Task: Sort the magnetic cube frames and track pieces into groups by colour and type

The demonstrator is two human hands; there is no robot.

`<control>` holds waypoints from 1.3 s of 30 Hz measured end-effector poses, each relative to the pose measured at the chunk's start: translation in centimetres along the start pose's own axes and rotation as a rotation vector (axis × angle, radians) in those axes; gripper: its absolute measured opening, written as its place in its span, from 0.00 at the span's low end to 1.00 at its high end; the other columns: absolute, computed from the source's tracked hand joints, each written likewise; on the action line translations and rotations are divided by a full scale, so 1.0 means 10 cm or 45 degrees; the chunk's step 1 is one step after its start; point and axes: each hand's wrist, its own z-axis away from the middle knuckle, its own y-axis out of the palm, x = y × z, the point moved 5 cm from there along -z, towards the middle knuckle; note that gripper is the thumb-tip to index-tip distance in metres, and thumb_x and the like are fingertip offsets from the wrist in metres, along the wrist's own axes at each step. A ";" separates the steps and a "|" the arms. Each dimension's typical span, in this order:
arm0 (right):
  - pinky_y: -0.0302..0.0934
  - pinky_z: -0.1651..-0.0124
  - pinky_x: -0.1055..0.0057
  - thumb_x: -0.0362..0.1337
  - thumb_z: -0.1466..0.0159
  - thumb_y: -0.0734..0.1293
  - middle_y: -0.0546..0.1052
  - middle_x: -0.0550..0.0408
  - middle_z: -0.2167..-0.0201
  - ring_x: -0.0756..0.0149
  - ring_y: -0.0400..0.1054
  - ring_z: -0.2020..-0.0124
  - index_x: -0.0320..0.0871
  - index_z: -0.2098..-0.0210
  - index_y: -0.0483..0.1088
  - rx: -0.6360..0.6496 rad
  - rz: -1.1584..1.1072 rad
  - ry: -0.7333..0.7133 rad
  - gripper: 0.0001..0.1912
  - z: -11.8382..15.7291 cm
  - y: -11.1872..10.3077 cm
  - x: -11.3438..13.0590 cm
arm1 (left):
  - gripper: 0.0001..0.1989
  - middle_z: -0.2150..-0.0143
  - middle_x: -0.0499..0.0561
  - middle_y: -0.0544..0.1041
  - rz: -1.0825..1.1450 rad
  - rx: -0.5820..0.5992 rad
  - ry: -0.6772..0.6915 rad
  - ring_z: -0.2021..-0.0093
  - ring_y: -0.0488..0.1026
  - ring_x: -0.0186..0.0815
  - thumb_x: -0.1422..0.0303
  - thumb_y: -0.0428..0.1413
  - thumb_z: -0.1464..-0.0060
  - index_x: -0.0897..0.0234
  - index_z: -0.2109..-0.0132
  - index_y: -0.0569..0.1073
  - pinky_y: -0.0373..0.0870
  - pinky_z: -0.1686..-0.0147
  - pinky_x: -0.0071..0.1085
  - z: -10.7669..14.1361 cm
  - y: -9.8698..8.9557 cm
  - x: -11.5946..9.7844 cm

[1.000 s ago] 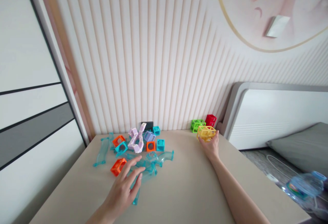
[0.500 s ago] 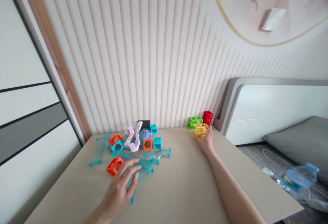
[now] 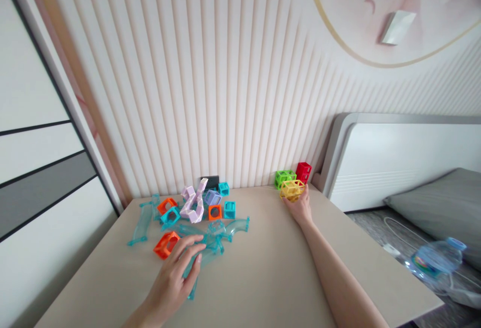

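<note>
Ribbed cream wall (image 3: 169,77): stands behind everything, so judge your depth against it.
Flat beige worktop (image 3: 259,278): carries all the toy pieces; the coloured frame pairs sit at its far right, near the wall.
Clear teal plastic track pieces (image 3: 239,225): lie in a loose tangle on your left; nudging one would probably drag its neighbours.
Left hand (image 3: 173,273): your fingers are loosely spread over the teal pieces, gripping nothing visible; whether they touch, you cannot tell from here. Resting them lightly should be safest.
Right hand (image 3: 300,212): your arm reaches out and your fingers are closed on the yellow frame, thumb at its near left, fingertips at its right.
Yellow open-sided plastic frame block (image 3: 293,185): in your right hand, just in front of the green one; pinch evenly, and stay square to avoid knocking its neighbours.
Green open-sided plastic frame block (image 3: 284,178): directly behind; watch its near face.
Red boxy plastic block (image 3: 303,172): just right of the green, upright, easily bumped by your fingertips.
Orange plastic cube (image 3: 162,244): beside your left fingers, tilted; give it room.
</note>
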 end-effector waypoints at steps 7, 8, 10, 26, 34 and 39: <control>0.59 0.40 0.47 0.56 0.47 0.70 0.59 0.26 0.34 0.35 0.63 0.38 0.36 0.27 0.31 0.021 0.087 0.032 0.64 0.00 -0.01 0.03 | 0.12 0.50 0.54 0.77 0.010 -0.018 0.007 0.49 0.77 0.38 0.74 0.53 0.37 0.59 0.49 0.74 0.74 0.48 0.32 -0.02 -0.02 -0.02; 0.59 0.41 0.47 0.56 0.47 0.70 0.60 0.26 0.35 0.35 0.64 0.39 0.36 0.27 0.30 0.027 0.097 0.038 0.64 0.01 -0.02 0.03 | 0.12 0.50 0.54 0.77 0.011 -0.011 0.007 0.48 0.77 0.38 0.74 0.52 0.37 0.59 0.49 0.74 0.74 0.48 0.32 -0.02 -0.02 -0.02; 0.60 0.42 0.46 0.57 0.47 0.70 0.61 0.26 0.36 0.34 0.66 0.41 0.35 0.27 0.30 0.032 0.110 0.050 0.65 0.02 -0.03 0.05 | 0.12 0.50 0.54 0.77 0.017 -0.001 -0.011 0.48 0.77 0.38 0.74 0.52 0.37 0.59 0.49 0.74 0.74 0.48 0.32 -0.01 -0.02 0.01; 0.54 0.35 0.44 0.46 0.34 0.60 0.60 0.36 0.33 0.44 0.55 0.32 0.41 0.34 0.58 -0.269 0.030 -0.644 0.31 0.49 -0.27 0.69 | 0.16 0.50 0.60 0.77 0.270 -0.016 -0.156 0.46 0.74 0.45 0.62 0.45 0.32 0.62 0.49 0.74 0.73 0.46 0.42 -0.06 -0.29 0.49; 0.60 0.38 0.44 0.45 0.32 0.61 0.73 0.45 0.42 0.48 0.67 0.41 0.48 0.55 0.76 0.341 -0.214 -0.784 0.15 1.20 0.28 1.39 | 0.33 0.52 0.62 0.77 0.294 0.207 -0.018 0.46 0.71 0.51 0.48 0.35 0.34 0.64 0.48 0.75 0.68 0.44 0.50 -0.05 -0.23 0.30; 0.65 0.40 0.48 0.47 0.35 0.65 0.78 0.47 0.47 0.49 0.72 0.44 0.48 0.49 0.75 0.589 -0.289 -0.661 0.18 1.24 0.73 1.66 | 0.33 0.53 0.62 0.77 0.264 0.255 0.002 0.47 0.71 0.51 0.49 0.34 0.35 0.65 0.47 0.76 0.68 0.45 0.50 -0.04 -0.22 0.28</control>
